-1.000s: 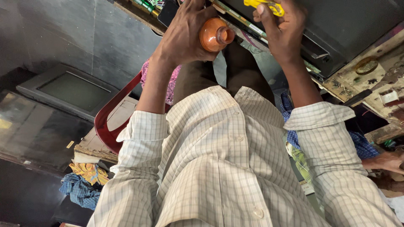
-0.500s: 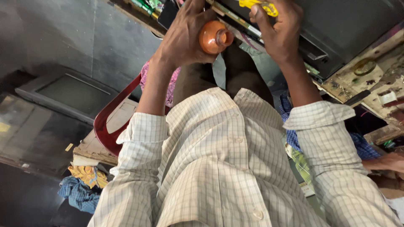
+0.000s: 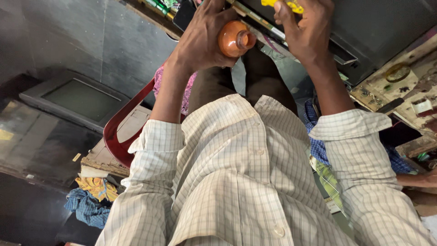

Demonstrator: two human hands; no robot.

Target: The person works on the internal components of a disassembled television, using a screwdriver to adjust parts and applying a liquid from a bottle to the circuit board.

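Note:
My left hand is wrapped around a small orange-brown bottle, whose open neck points to the right. Just to the right of it, my right hand pinches a yellow object at the top edge of the view; most of that object is cut off. Both hands are held over the edge of a dark flat device with a strip of circuit board along it. My checked shirt and sleeves fill the lower half of the view.
A red plastic chair stands at my left, beside an old grey monitor on the floor. Blue and yellow cloths lie lower left. A cluttered wooden bench is on the right, where another person's hand shows.
Both hands sit slightly higher in the view than a second ago. The bottle stays in my left hand and the yellow object in my right.

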